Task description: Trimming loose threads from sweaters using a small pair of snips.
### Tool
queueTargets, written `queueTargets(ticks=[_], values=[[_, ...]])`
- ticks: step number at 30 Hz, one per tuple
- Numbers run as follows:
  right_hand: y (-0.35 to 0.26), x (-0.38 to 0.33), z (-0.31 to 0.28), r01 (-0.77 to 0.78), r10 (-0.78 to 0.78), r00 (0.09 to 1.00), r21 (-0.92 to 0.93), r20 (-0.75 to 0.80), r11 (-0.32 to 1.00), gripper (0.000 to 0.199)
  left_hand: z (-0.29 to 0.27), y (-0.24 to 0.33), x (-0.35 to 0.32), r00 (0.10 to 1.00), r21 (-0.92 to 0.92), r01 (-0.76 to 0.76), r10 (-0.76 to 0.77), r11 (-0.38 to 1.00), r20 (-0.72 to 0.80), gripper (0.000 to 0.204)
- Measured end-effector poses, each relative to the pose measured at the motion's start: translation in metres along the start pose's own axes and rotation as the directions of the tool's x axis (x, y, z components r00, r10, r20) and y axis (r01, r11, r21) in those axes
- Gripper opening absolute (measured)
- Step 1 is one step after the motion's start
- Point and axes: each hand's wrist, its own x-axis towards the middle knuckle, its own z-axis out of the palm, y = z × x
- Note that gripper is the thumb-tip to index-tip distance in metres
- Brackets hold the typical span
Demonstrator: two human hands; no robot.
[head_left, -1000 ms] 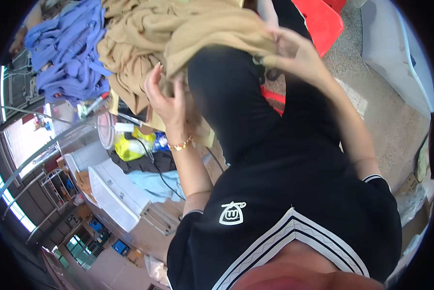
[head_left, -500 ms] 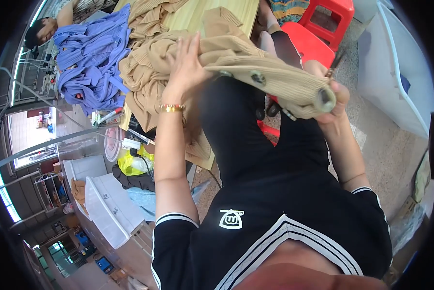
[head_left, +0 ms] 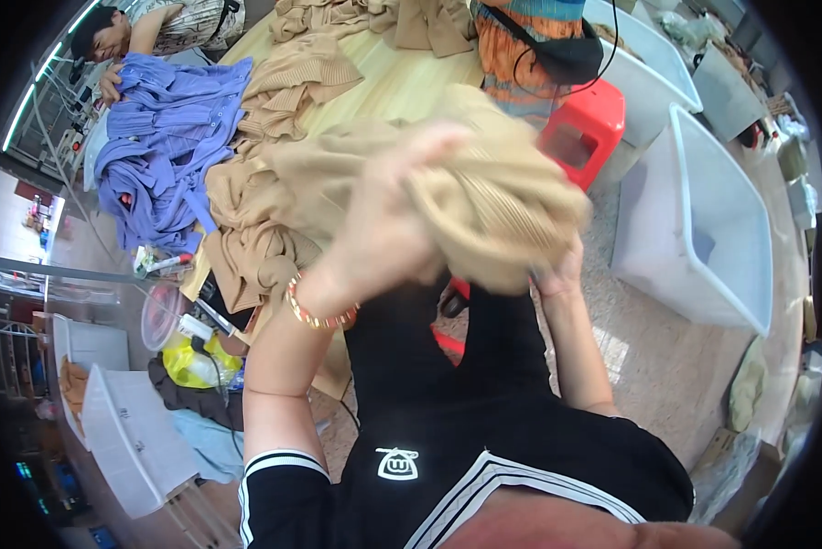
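A tan ribbed knit cardigan (head_left: 512,201) is lifted in a bunch above my lap, its far part trailing onto the tan knitwear on the table. At its left side is my left hand (head_left: 388,224), touching the fabric; motion smears its fingers, so their closing does not show. My right hand (head_left: 562,267) grips the cardigan's lower right edge, with most of its fingers covered by cloth. The cardigan's lifted end is blurred too. More tan knit garments (head_left: 255,201) lie crumpled to the left of my left hand.
A purple buttoned garment (head_left: 178,137) lies at the left of the wooden table (head_left: 388,82), beside a person leaning in. Another person in patterned orange and blue stands beyond it. A red stool (head_left: 603,119) and white bin (head_left: 704,229) are right; a yellow bag (head_left: 191,364) is lower left.
The cardigan has gone from stretched out sideways to a raised bunch. My left hand, flat on the cloth before, has come up beside it; my right hand has moved left. The view has shifted.
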Motion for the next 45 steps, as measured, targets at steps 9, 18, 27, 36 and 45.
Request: queueTargets(ticks=[9,18,27,36,45], values=[[0.044,-0.101,0.037,0.056,-0.122,0.977,-0.341,-0.174,0.938,0.039,0.031,-0.003,-0.042,0.764,-0.097,-0.19,0.21,0.977,0.61,0.048],[0.03,-0.1,0.02,0.016,-0.136,0.966,-0.478,-0.218,0.878,0.038,-0.005,-0.054,-0.032,0.773,-0.031,0.12,-0.074,0.992,0.63,0.102],[-0.042,-0.111,-0.054,-0.019,-0.085,0.957,-0.35,-0.279,0.936,0.037,-0.022,-0.011,-0.012,0.665,0.105,0.42,-0.384,0.902,0.64,0.039],[-0.022,-0.013,-0.154,-0.072,0.006,0.991,-0.487,-0.135,0.87,0.028,-0.273,-0.01,0.258,0.84,0.438,0.5,-0.296,0.747,-0.456,0.022],[0.031,-0.025,-0.15,-0.203,0.172,0.979,-0.445,-0.11,0.872,0.019,-0.224,-0.029,0.293,0.858,0.366,0.39,-0.189,0.845,-0.478,0.044]])
